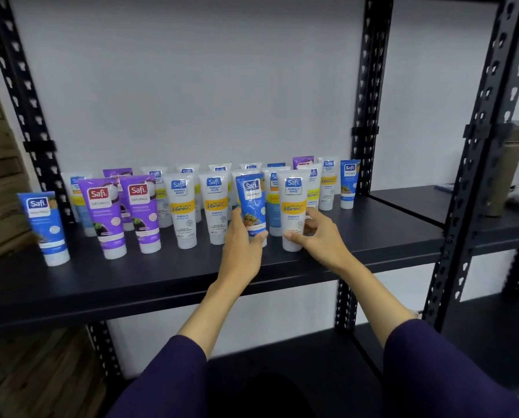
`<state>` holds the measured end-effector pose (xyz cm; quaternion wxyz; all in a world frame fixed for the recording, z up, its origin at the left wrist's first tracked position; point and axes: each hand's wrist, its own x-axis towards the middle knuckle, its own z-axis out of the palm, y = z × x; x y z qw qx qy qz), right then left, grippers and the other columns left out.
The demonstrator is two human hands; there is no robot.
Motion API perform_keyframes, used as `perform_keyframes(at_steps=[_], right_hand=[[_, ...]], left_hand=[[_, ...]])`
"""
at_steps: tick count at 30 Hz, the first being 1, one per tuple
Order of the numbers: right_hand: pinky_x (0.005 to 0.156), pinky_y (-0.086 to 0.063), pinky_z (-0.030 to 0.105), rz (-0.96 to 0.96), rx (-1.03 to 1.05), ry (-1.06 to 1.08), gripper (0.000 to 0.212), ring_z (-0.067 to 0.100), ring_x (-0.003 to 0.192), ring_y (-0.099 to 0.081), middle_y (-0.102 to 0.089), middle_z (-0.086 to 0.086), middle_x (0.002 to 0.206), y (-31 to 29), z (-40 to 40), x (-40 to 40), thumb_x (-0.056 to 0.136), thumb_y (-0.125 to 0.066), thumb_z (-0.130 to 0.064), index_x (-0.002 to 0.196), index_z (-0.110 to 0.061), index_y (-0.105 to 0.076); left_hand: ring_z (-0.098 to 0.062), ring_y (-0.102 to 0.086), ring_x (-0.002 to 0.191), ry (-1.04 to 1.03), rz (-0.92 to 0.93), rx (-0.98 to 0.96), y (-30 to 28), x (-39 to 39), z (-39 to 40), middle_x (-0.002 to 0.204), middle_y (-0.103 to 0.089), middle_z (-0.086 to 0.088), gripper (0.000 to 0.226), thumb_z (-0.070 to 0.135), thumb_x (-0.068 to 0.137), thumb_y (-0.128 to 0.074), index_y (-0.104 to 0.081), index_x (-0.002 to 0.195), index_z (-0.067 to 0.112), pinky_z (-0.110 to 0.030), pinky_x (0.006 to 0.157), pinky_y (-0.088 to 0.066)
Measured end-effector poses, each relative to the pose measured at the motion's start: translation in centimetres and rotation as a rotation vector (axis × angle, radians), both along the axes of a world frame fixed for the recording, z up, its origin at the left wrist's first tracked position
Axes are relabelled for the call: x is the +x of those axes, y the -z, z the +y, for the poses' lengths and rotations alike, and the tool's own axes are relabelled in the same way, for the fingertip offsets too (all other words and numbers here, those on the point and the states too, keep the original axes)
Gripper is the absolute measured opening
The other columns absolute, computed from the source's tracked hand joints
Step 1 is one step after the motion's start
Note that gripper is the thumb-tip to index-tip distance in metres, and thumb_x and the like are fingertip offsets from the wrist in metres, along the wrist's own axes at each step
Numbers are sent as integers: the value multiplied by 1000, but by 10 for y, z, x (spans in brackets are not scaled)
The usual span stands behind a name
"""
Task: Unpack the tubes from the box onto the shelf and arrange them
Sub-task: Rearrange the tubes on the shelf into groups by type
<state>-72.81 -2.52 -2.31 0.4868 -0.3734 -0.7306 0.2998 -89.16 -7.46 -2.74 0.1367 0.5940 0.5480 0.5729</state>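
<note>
Head view: left hand (pixel 242 236) grips a blue tube (pixel 252 203), fingers curled round its lower part, tube upright on the dark shelf (pixel 312 263). Right hand (pixel 318 233) pinches the white cap end of a white Vitamin C tube (pixel 292 206) just right of the blue one. More tubes stand in rows behind both hands and off to the left hand's left, two purple tubes (pixel 122 212) among them.
</note>
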Motion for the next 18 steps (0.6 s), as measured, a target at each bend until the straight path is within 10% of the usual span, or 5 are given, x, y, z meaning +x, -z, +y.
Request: perform_keyframes(at_steps=[10,18], right_hand=[[86,-51,19,-9,-19,-230,45,4,98,-63,-66,-5,110,-9,-20,-97,76,-78,-20,116,-21,-57],[79,-48,10,-38,-9,-294,45,3,94,-61,-65,-9,105,-10,-34,-164,74,-80,-20,113,-19,-58]], left_hand=[[-9,-52,118,-261,-101,182,-1,-98,-54,134,-50,5,57,14,92,-59,-32,142,25,-30,97,-47],[10,-55,94,-346,-170,185,-5,-156,-87,121,-51,9,62,13,92,-59,-31,146,20,1,68,-43]])
